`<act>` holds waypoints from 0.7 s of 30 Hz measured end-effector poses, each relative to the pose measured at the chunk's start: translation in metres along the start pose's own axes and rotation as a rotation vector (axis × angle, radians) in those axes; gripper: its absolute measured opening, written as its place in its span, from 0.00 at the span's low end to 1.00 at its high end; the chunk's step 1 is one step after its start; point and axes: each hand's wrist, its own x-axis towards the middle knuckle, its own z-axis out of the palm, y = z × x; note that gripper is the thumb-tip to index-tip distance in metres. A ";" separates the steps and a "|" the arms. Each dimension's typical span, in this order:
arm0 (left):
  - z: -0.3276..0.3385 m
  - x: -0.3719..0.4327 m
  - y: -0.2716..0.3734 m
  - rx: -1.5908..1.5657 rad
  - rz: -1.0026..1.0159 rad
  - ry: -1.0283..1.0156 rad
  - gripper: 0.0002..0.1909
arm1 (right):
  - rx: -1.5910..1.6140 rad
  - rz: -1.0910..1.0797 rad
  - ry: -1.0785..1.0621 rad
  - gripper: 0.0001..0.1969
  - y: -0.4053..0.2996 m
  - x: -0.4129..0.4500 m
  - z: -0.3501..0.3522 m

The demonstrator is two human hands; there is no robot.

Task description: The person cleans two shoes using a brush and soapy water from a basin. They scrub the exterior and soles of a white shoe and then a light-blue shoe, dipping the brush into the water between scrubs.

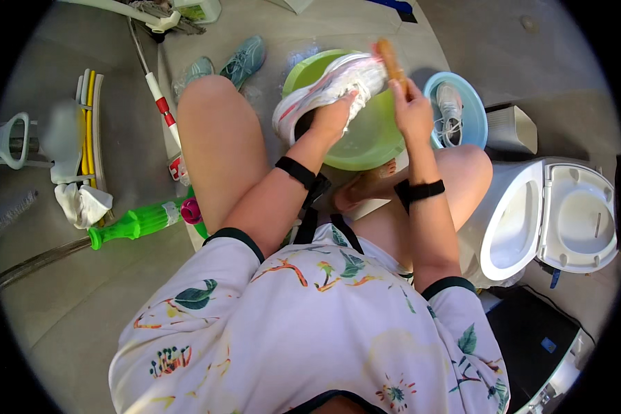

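Observation:
My left hand (336, 116) grips a white lace-up shoe (336, 85) by its upper, near the opening. The shoe is held tilted over a green basin (365, 142) with liquid in it. In my right hand (411, 111) is a brown-handled brush (390, 59), its blurred head at the toe end of the shoe. The bristles are mostly hidden. A light blue basin (478, 132) on the right holds another pale lace-up shoe (449, 111). Beyond my left knee, a pair of teal sneakers (243, 59) rests on the floor.
At the right are a grey bin (512, 129), a toilet with its lid up (515, 222) and a black flat-topped object (533, 331). A bright green plastic object (145, 220) and a red-and-white pole (160, 101) stand left. A white container (199, 10) is at the top.

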 end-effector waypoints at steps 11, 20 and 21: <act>0.000 -0.001 0.001 0.801 0.390 0.044 0.25 | 0.160 -0.004 -0.047 0.21 0.013 0.011 -0.006; -0.001 -0.016 0.009 1.257 0.471 0.029 0.25 | 0.283 0.076 -0.094 0.19 0.025 0.017 -0.010; -0.003 -0.015 0.008 1.243 0.429 0.038 0.26 | 0.257 -0.020 -0.026 0.18 0.022 0.007 -0.002</act>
